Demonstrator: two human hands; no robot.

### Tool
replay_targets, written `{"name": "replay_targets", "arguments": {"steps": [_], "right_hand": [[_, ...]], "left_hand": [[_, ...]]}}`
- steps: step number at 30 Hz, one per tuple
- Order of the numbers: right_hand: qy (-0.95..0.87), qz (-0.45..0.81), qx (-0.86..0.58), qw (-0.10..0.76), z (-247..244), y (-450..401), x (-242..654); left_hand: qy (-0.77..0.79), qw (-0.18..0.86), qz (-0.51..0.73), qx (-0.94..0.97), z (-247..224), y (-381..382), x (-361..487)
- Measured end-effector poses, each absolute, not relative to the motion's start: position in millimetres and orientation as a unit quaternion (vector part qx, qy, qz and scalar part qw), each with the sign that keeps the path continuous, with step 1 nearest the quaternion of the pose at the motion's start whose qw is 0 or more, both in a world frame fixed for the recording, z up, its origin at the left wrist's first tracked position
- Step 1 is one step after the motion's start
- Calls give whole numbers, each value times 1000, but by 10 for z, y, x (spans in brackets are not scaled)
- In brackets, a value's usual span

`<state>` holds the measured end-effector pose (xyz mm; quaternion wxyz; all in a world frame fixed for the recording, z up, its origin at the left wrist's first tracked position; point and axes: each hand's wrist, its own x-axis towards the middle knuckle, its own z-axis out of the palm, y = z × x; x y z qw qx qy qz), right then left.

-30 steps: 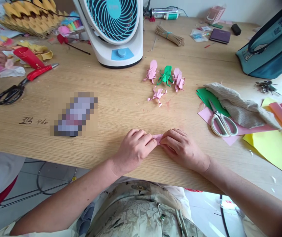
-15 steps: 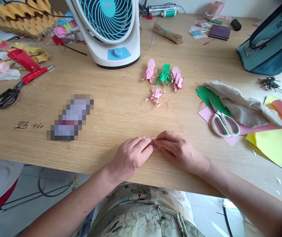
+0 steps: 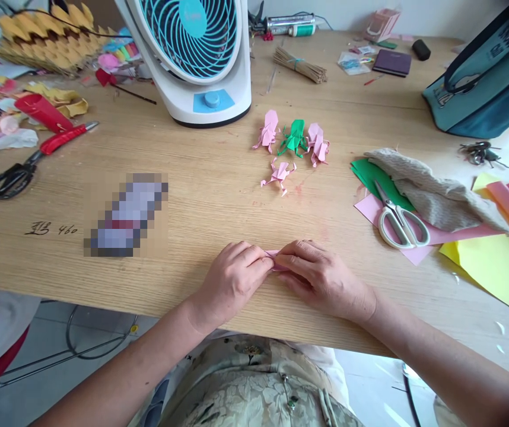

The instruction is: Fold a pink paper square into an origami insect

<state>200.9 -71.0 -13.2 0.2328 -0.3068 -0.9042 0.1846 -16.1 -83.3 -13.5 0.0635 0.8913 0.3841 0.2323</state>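
A small folded piece of pink paper [image 3: 276,261] lies at the table's front edge, mostly covered by my fingers. My left hand [image 3: 236,276] pinches its left part, and my right hand [image 3: 321,276] has its fingers closed on the right part. The fingertips of both hands nearly meet. Beyond them stand folded paper insects: a green one [image 3: 295,137] between two pink ones, and another pink one [image 3: 279,173] in front. White-handled scissors [image 3: 402,225] rest on pink and green sheets to the right.
A white and blue fan [image 3: 210,107] stands at the back. Red and black shears [image 3: 36,157] and a blurred flat object [image 3: 125,216] lie left. Grey cloth [image 3: 441,193], yellow paper [image 3: 499,267] and a teal bag [image 3: 481,89] are on the right.
My left fingertips have shifted slightly on the pink paper, and my right fingers have moved a little to the left. The whole view has shifted slightly.
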Motion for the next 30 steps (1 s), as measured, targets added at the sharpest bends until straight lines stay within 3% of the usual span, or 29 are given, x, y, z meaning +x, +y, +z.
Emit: {"name": "replay_targets", "arguments": {"steps": [13, 30], "right_hand": [[-916, 11, -353, 191, -87, -780, 1833], [-925, -5, -334, 182, -81, -783, 1851]], "left_hand": [[407, 142, 233, 872, -104, -791, -304], [412, 58, 196, 888, -39, -779, -482]]}}
